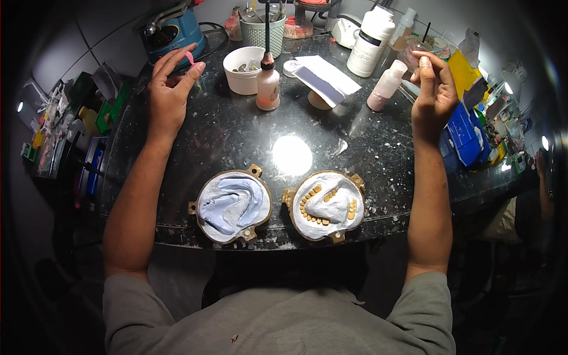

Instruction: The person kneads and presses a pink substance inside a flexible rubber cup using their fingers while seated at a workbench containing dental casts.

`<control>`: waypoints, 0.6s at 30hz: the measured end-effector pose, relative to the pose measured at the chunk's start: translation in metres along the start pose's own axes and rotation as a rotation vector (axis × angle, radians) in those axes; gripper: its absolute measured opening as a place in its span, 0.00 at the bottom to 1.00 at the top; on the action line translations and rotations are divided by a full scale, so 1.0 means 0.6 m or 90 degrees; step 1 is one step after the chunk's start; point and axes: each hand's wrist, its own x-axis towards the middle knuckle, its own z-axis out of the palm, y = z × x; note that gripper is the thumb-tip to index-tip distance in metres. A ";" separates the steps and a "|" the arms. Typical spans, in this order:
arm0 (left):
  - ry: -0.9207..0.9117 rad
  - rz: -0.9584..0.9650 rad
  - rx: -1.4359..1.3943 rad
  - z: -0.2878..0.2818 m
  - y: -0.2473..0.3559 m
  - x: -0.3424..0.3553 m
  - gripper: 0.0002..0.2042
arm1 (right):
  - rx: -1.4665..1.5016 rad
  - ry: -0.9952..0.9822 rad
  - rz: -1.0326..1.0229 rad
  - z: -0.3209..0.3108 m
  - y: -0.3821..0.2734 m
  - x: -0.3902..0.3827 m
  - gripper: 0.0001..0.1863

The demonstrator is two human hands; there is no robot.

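Observation:
My left hand [168, 92] is raised over the far left of the bench, with a small pink strip [190, 57] between thumb and fingers. At the far right, my right hand [435, 97] is held up with its fingers curled in toward the thumb; anything in them is too small to make out. It is nearest a bottle of pale pink powder [384, 89]. By the front edge lie two halves of a metal dental flask. The left half [232, 207] holds bluish plaster with an arch-shaped hollow; the right half [325, 206] holds white plaster with yellowish teeth set in it.
A dropper bottle [268, 89] stands mid-bench beside a white tub [241, 71] of small items. A propped white-and-dark sheet [328, 80] and a large white bottle [371, 44] are farther right. A blue machine [177, 32] stands back left; blue bins [464, 136] are at right.

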 end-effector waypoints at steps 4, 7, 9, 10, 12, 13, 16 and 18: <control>-0.003 -0.020 -0.069 -0.006 -0.006 0.005 0.16 | 0.001 0.003 0.002 0.003 -0.003 0.002 0.10; -0.007 -0.011 -0.053 -0.009 -0.009 0.004 0.17 | 0.001 0.006 0.002 0.003 -0.002 0.003 0.10; -0.007 -0.006 0.004 -0.006 -0.011 0.002 0.17 | -0.007 -0.001 0.004 0.000 -0.001 0.001 0.10; -0.007 -0.008 -0.004 -0.006 -0.010 0.001 0.18 | -0.007 0.000 0.005 0.000 0.000 0.001 0.10; -0.008 -0.009 -0.012 -0.006 -0.009 0.001 0.18 | -0.010 -0.002 0.007 0.000 0.000 0.001 0.10; -0.010 -0.011 -0.011 -0.007 -0.008 0.001 0.18 | -0.010 -0.002 0.007 0.000 0.000 0.001 0.10; -0.006 -0.016 -0.008 -0.006 -0.004 0.001 0.18 | -0.007 0.002 0.004 0.002 -0.001 0.001 0.10; 0.000 -0.019 -0.004 -0.008 -0.003 0.001 0.17 | -0.001 0.002 0.006 0.003 -0.003 0.002 0.10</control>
